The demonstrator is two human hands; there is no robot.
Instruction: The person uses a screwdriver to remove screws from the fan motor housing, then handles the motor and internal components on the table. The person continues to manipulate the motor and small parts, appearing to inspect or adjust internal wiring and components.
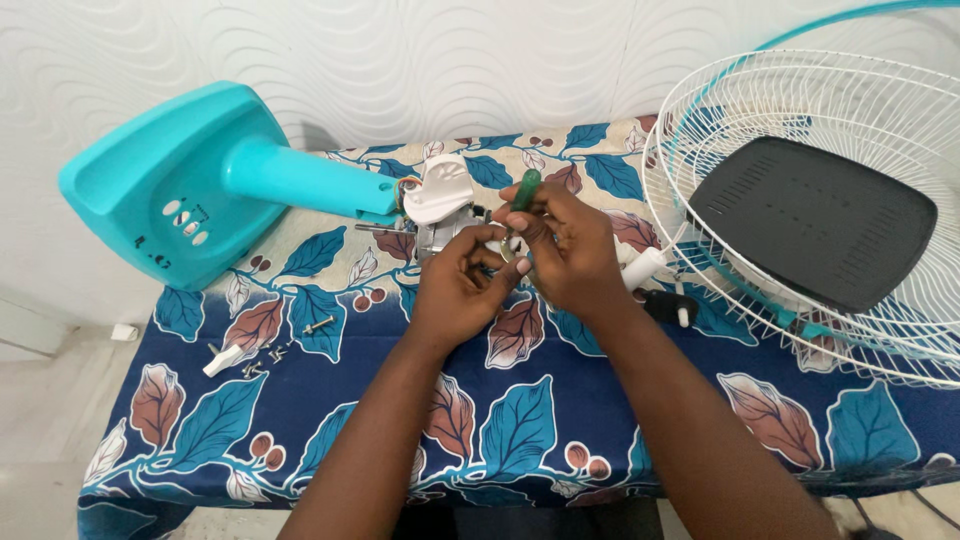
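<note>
Both forearms reach over the leaf-patterned desk (520,420); the left hand (455,290) pinches a small metal part, the right hand (570,250) is closed on a green-handled screwdriver (526,190), working at the fan motor (445,215) on its turquoise stand (200,180). Loose screws (318,325) lie left; the wire fan guard (810,200) crowds the right.

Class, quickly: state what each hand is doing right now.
Left hand: closed, pinching a small part at the fan motor.
Right hand: closed on green-handled screwdriver.
</note>
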